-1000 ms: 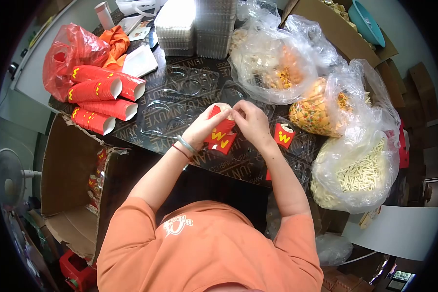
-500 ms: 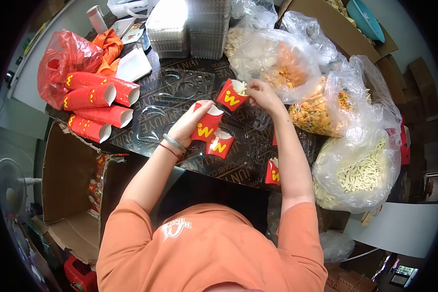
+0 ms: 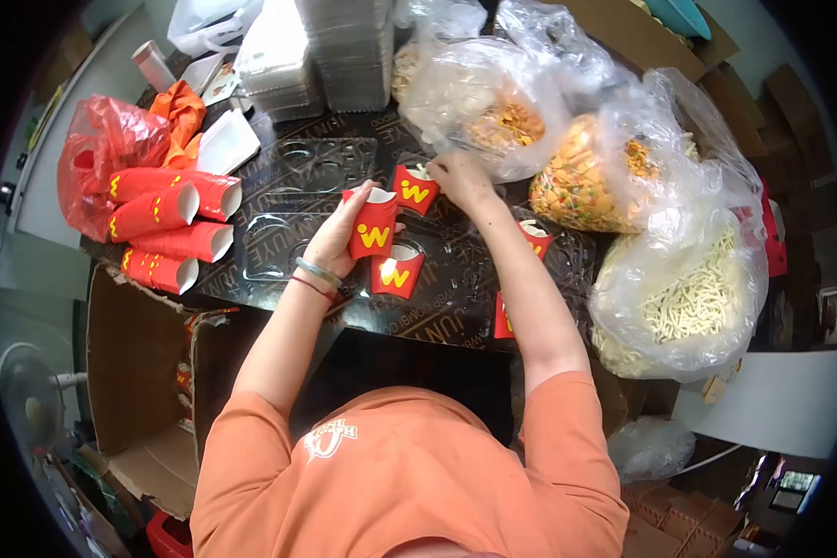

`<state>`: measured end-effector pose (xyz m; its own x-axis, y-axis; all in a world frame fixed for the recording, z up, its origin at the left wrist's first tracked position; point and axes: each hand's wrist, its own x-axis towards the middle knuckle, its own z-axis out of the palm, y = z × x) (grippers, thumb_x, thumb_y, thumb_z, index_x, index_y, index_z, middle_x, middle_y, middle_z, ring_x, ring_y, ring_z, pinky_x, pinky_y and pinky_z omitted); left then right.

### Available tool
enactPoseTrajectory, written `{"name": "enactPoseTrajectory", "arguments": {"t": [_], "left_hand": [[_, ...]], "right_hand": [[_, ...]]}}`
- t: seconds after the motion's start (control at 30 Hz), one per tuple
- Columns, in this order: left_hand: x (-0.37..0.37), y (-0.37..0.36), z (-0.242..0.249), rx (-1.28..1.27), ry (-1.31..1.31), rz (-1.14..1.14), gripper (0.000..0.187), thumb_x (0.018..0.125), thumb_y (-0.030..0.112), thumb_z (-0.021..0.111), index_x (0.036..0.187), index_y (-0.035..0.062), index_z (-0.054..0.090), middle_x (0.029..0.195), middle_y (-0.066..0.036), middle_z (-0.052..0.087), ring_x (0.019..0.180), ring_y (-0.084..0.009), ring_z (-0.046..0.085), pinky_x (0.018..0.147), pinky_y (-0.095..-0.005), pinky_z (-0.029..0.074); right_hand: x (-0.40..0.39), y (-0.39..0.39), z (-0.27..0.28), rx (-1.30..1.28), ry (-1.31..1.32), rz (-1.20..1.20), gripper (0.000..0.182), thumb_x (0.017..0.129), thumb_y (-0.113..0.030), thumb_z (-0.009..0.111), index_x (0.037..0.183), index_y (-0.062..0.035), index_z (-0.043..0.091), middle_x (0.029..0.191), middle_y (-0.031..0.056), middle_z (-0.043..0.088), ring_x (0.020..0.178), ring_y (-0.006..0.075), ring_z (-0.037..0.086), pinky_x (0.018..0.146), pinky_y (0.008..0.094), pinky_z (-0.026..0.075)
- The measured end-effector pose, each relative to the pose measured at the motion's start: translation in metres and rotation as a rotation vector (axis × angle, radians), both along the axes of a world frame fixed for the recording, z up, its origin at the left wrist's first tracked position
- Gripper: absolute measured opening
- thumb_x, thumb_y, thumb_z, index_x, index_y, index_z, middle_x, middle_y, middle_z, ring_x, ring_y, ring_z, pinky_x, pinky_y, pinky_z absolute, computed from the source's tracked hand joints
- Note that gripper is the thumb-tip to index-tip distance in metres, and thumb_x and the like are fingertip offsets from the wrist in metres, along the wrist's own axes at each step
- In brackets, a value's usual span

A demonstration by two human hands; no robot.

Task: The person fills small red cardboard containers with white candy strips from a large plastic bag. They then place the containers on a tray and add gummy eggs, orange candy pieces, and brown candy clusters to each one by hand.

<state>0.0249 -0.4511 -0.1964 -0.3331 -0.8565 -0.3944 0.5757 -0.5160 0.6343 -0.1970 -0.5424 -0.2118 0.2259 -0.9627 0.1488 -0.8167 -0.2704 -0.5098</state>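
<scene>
Red paper carton with yellow lettering: upright in the left hand, fingers wrapped narrowly about it, above the black patterned table. Second red carton, pale sticks at its mouth: at the fingertips of the right hand, drawn close together; whether they grip anything, I cannot tell. Third red carton: just below the first. Nested red cartons: bundled well to the left.

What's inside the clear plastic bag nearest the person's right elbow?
Lots of thin, pale sticks are inside the clear, crinkly plastic bag. The top ones hide whatever lies underneath.
</scene>
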Motion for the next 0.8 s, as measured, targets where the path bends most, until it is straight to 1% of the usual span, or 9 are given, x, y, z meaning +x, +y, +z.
{"name": "enactPoseTrajectory", "arguments": {"t": [0.1, 0.2, 0.3, 0.4, 0.47, 0.53, 0.57, 0.63, 0.8], "left_hand": [[-0.012, -0.003, 0.003, 0.049, 0.007, -0.081, 0.046, 0.094, 0.042, 0.062, 0.119, 0.0033, 0.057, 0.101, -0.013, 0.069, 0.089, -0.0279, 0.070, 0.076, -0.0385, 0.059], [-0.032, 0.006, 0.012, -0.011, 0.039, -0.193, 0.044, 0.099, 0.029, 0.055, 0.129, -0.0018, 0.049, 0.116, -0.017, 0.065, 0.101, -0.0284, 0.067, 0.083, -0.0407, 0.058], [-0.065, 0.018, 0.021, -0.051, 0.065, -0.316, 0.043, 0.100, 0.024, 0.053, 0.132, -0.0040, 0.047, 0.121, -0.021, 0.062, 0.107, -0.0306, 0.064, 0.092, -0.0392, 0.054], [-0.110, 0.034, 0.038, -0.130, 0.099, -0.515, 0.044, 0.099, 0.023, 0.053, 0.133, -0.0053, 0.046, 0.123, -0.023, 0.061, 0.109, -0.0308, 0.063, 0.096, -0.0411, 0.051], [-0.142, 0.046, 0.043, -0.119, 0.143, -0.613, 0.045, 0.099, 0.022, 0.053, 0.133, -0.0051, 0.045, 0.123, -0.023, 0.061, 0.110, -0.0303, 0.063, 0.098, -0.0416, 0.050], [-0.181, 0.057, 0.054, -0.125, 0.177, -0.737, 0.045, 0.098, 0.021, 0.055, 0.134, -0.0031, 0.045, 0.124, -0.020, 0.061, 0.111, -0.0293, 0.063, 0.097, -0.0404, 0.051], [-0.201, 0.061, 0.057, -0.116, 0.187, -0.801, 0.045, 0.098, 0.020, 0.056, 0.134, -0.0025, 0.045, 0.124, -0.019, 0.061, 0.111, -0.0291, 0.063, 0.095, -0.0398, 0.051], [-0.243, 0.070, 0.071, -0.146, 0.205, -0.915, 0.042, 0.096, 0.019, 0.060, 0.132, -0.0010, 0.048, 0.121, -0.015, 0.063, 0.108, -0.0264, 0.064, 0.092, -0.0367, 0.053], [-0.333, 0.079, 0.090, -0.309, 0.158, -1.021, 0.039, 0.093, 0.024, 0.067, 0.124, 0.0042, 0.054, 0.113, -0.009, 0.066, 0.097, -0.0181, 0.066, 0.085, -0.0316, 0.054]], "right_hand": [[-0.012, 0.035, 0.004, -0.208, -0.085, 0.075, 0.023, 0.089, -0.023, 0.059, 0.096, -0.0023, 0.069, 0.095, 0.0200, 0.065, 0.093, 0.0371, 0.063, 0.082, 0.0457, 0.050], [-0.049, 0.112, 0.071, -0.073, -0.199, 0.171, 0.022, 0.088, -0.025, 0.062, 0.089, -0.0039, 0.067, 0.086, 0.0151, 0.066, 0.083, 0.0337, 0.064, 0.073, 0.0417, 0.050], [-0.134, 0.171, 0.118, 0.004, -0.063, -0.176, 0.020, 0.084, -0.024, 0.062, 0.083, -0.0044, 0.066, 0.077, 0.0134, 0.066, 0.073, 0.0312, 0.064, 0.069, 0.0394, 0.050], [-0.237, 0.204, 0.158, 0.411, 0.148, -0.788, 0.017, 0.084, -0.020, 0.062, 0.086, -0.0040, 0.068, 0.079, 0.0094, 0.070, 0.072, 0.0245, 0.067, 0.072, 0.0358, 0.052], [-0.318, 0.223, 0.142, 0.249, 0.191, -0.920, 0.027, 0.081, -0.026, 0.067, 0.088, -0.0006, 0.068, 0.081, 0.0109, 0.071, 0.075, 0.0233, 0.068, 0.073, 0.0351, 0.052], [-0.389, 0.224, 0.119, 0.395, 0.280, -0.934, 0.040, 0.075, -0.035, 0.075, 0.092, 0.0010, 0.068, 0.082, 0.0140, 0.071, 0.077, 0.0230, 0.069, 0.076, 0.0350, 0.053], [-0.397, 0.224, 0.120, 0.509, 0.196, -0.860, 0.048, 0.072, -0.033, 0.077, 0.107, -0.0004, 0.070, 0.098, 0.0146, 0.073, 0.087, 0.0228, 0.070, 0.081, 0.0344, 0.053], [-0.386, 0.219, 0.109, 0.532, 0.098, -0.816, 0.055, 0.070, -0.033, 0.079, 0.112, 0.0008, 0.068, 0.106, 0.0187, 0.071, 0.094, 0.0260, 0.069, 0.085, 0.0359, 0.052], [-0.382, 0.219, 0.103, 0.423, 0.370, -0.848, 0.038, 0.073, -0.025, 0.071, 0.108, -0.0108, 0.071, 0.100, 0.0164, 0.071, 0.093, 0.0300, 0.068, 0.085, 0.0368, 0.052]]}}
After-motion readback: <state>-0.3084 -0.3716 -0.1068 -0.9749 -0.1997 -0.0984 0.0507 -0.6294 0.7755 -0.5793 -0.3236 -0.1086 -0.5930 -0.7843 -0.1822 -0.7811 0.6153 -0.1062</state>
